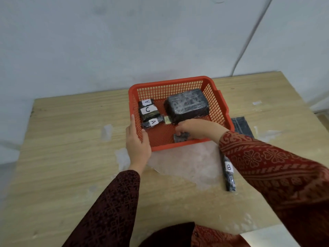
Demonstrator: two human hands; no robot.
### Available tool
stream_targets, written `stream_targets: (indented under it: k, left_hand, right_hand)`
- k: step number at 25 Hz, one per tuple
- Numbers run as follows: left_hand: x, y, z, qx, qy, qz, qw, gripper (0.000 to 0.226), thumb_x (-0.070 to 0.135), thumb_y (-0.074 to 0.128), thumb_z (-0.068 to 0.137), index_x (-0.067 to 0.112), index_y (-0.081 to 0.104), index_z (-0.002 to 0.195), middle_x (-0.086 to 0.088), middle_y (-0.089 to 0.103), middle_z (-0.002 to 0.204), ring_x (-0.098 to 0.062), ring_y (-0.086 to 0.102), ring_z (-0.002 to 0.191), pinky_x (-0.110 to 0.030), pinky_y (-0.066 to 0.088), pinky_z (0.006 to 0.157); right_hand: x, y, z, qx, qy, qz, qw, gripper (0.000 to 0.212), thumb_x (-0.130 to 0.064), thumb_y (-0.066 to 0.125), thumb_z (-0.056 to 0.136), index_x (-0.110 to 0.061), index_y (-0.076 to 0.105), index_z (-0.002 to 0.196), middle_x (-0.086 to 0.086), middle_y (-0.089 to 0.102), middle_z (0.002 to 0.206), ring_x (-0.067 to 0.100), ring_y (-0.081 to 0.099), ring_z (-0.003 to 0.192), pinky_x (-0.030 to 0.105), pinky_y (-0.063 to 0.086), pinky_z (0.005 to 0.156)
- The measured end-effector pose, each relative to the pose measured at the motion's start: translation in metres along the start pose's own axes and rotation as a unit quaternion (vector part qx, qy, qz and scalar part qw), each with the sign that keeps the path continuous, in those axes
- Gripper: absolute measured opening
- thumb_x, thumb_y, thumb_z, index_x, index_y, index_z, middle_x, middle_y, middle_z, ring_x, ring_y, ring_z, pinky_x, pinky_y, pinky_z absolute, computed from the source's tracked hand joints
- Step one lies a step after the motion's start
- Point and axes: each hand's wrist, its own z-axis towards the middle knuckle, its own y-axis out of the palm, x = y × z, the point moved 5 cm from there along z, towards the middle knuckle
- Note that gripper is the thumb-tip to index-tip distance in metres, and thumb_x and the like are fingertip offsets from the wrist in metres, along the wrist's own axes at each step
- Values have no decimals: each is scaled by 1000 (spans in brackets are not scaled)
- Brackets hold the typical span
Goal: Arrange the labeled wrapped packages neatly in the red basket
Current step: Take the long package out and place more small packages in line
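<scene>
- On the wooden table [71,139] stands the red basket [179,82], near the far edge and close to the pale wall.
- At the basket's near left corner, the left hand [137,141] grips the rim: the thumb lies along the outside of the left wall, the fingers curl over the corner, clenched on the plastic.
- Inside the basket, at its near wall, the right hand [195,129] reaches in from the right and rests on a small dark wrapped package [180,137]. The fingertips press on the package's top and right end, so the package lies under and just left of them; its label is not visible. Whether the fingers truly pinch it or only touch it I cannot tell.
- Along the left wall lie three small wrapped packages in a row: the far one labeled A [146,102], the middle one labeled C [148,110], and the near one labeled A [153,123], tilted a little.
- Filling the far right part of the basket sits a large dark package [187,104] wrapped in shiny clear film; a pale label [167,119] shows at its near left foot.
- Outside the basket, near the right forearm, a long slim package labeled B [229,172] lies on the table, partly hidden by the patterned red sleeve [267,163].
- Between the basket and the person, a sheet of clear plastic film [187,163] is spread on the table.
- Beyond the basket's right side, a flat dark package [242,126] lies on the table.
</scene>
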Motion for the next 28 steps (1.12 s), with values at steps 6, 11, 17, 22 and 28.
stream_targets:
  k: [6, 11, 17, 22, 28]
  left_hand:
    - [-1, 1, 1, 8, 6, -3, 1000, 57, 13, 45, 95, 22, 27, 149, -5, 52, 116, -4, 46, 98, -21, 40, 86]
    - [-3, 1, 2, 15, 7, -9, 1000, 58, 13, 46, 94, 22, 28, 148, -4, 53, 116, -6, 47, 101, -16, 35, 89]
    - [-2, 2, 2, 21, 13, -17, 1000, 58, 13, 47, 93, 20, 30, 148, -3, 53, 115, -4, 46, 102, -1, 30, 89]
    - [-2, 1, 2, 20, 14, -22, 999, 58, 18, 46, 93, 23, 28, 148, -1, 53, 118, -7, 48, 107, -8, 33, 93]
    - [-1, 1, 2, 22, 13, -20, 999, 59, 16, 48, 92, 23, 29, 148, 1, 52, 119, -2, 46, 108, -3, 30, 93]
  right_hand:
    - [3, 9, 13, -29, 11, -21, 999, 53, -6, 64, 82, -12, 38, 127, 11, 56, 119, 29, 57, 101, 42, 51, 81]
    - [13, 2, 15, 23, 52, 191, 980, 35, -29, 47, 94, -21, 32, 125, 11, 68, 91, 25, 63, 71, 42, 53, 64]
    - [21, 11, 29, 120, 101, 296, 942, 27, -10, 33, 101, -14, 48, 122, 18, 63, 80, 22, 53, 63, 30, 39, 56]
    - [2, 11, 44, 96, 67, 308, 944, 28, -32, 62, 87, -22, 56, 113, -1, 62, 102, 18, 60, 92, 20, 45, 69]
    - [-34, -1, 67, 130, -24, 53, 990, 55, -22, 73, 79, -13, 50, 128, 7, 57, 128, 24, 55, 115, 37, 48, 94]
